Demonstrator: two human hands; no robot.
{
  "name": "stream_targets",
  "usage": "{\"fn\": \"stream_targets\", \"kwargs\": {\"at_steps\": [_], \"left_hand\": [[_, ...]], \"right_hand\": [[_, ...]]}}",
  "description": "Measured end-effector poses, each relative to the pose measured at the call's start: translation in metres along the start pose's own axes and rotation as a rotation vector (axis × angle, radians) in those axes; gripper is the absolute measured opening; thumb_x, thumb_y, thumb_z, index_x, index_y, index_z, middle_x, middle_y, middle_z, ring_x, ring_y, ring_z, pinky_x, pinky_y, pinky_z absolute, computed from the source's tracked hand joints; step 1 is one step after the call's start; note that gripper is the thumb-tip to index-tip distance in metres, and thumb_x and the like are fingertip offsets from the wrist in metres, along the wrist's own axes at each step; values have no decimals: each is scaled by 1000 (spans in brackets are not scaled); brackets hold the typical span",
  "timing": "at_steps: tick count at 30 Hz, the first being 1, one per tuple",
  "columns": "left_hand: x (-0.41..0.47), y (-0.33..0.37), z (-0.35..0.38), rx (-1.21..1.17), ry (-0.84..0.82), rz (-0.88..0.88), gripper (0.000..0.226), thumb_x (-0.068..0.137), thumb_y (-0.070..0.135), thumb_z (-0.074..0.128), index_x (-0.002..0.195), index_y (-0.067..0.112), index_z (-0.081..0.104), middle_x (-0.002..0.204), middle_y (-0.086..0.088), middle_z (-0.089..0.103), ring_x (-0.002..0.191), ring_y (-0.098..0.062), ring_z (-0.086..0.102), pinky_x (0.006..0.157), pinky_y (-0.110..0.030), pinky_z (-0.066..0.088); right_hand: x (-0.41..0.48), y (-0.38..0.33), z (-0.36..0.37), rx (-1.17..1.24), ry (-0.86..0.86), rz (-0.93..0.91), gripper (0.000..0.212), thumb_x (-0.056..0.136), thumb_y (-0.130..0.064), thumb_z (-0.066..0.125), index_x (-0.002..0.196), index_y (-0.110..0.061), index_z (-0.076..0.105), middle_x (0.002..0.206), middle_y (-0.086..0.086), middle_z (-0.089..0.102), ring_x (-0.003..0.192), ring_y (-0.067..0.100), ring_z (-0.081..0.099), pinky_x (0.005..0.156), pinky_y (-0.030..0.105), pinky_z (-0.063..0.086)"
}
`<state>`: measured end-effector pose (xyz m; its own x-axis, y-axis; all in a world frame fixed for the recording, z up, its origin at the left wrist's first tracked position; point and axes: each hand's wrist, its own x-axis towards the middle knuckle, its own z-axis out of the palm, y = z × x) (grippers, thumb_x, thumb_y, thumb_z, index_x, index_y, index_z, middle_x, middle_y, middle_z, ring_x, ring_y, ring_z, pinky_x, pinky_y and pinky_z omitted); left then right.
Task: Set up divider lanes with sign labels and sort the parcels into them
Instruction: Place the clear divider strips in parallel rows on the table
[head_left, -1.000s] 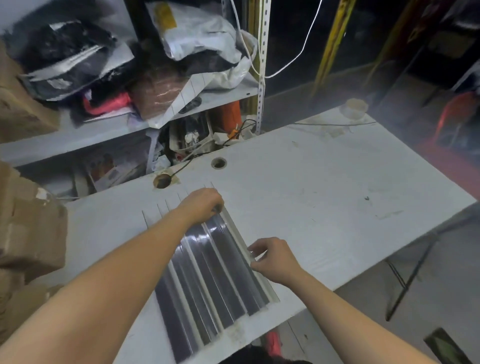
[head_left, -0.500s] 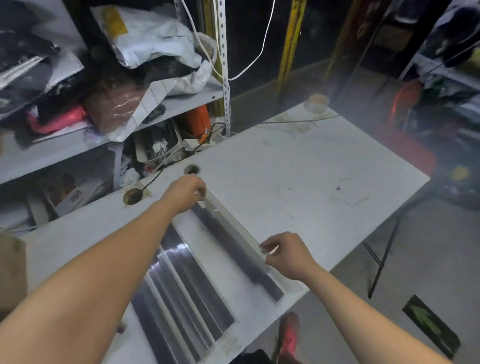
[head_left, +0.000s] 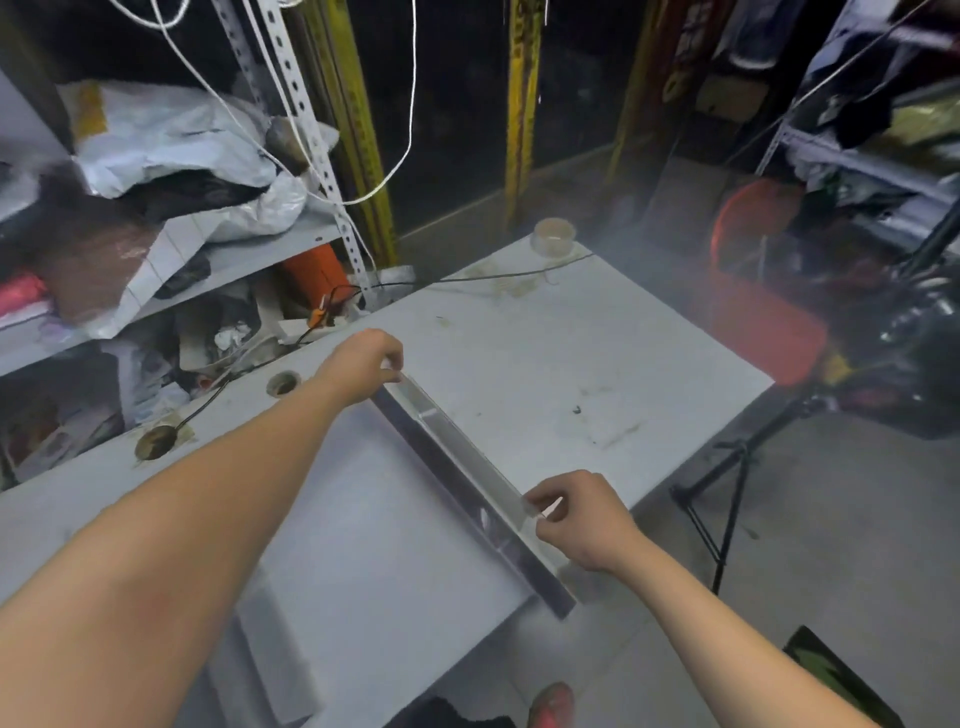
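Setup looks barely begun: one long clear plastic divider strip (head_left: 457, 457) rests mid-frame on the white table (head_left: 545, 338), left hand (head_left: 363, 369) and right hand (head_left: 582, 519) each pinching an end. Grey plastic parcels (head_left: 171, 140) sit unsorted upper left.

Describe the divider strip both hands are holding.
The divider strip is long, narrow, clear and plastic-looking, with an angled profile: one pale wall, one dark reflective face. It runs diagonally over the white table, near end at the table's front edge. The left hand pinches its far end, the right hand its near part.
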<state>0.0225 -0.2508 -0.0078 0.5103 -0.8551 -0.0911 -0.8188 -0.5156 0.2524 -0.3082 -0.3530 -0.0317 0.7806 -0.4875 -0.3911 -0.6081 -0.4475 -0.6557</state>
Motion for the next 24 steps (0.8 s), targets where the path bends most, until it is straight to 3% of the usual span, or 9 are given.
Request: {"fn": "stream_targets", "kwargs": {"at_steps": [4,13,19,24], "left_hand": [[34,37,-2,18,29,44,10,84,16,77,91,11,71,95,-3,66,90,-21,59,80,-33,50],[115,74,5,12,43,81,9,84,15,77,89,10,72,93,-2,65,87,-20,58,76,-29,47],[180,70,21,-9,29,102,9,84,15,77,89,10,71,94,-2,64,88,-19,56,80,-34,50],[237,70,33,25,-22,173,10,87,14,74,93,7,71,97,-4,65,93,-21,57,80,-30,44]], "right_hand": [[-1,26,-37,0,28,17,31,79,-14,63,103,-29,75,93,-20,70,69,-3,62,72,15,49],[30,58,-86,-26,54,77,35,82,-14,62,111,-31,73,98,-22,68,74,-4,61,79,21,53],[75,65,-107,-31,52,110,32,82,-15,60,103,-34,74,88,-27,64,75,-4,62,69,15,48],[113,69,-126,-29,81,156,33,79,-14,56,79,-46,66,85,-27,66,75,0,65,74,26,56]]}}
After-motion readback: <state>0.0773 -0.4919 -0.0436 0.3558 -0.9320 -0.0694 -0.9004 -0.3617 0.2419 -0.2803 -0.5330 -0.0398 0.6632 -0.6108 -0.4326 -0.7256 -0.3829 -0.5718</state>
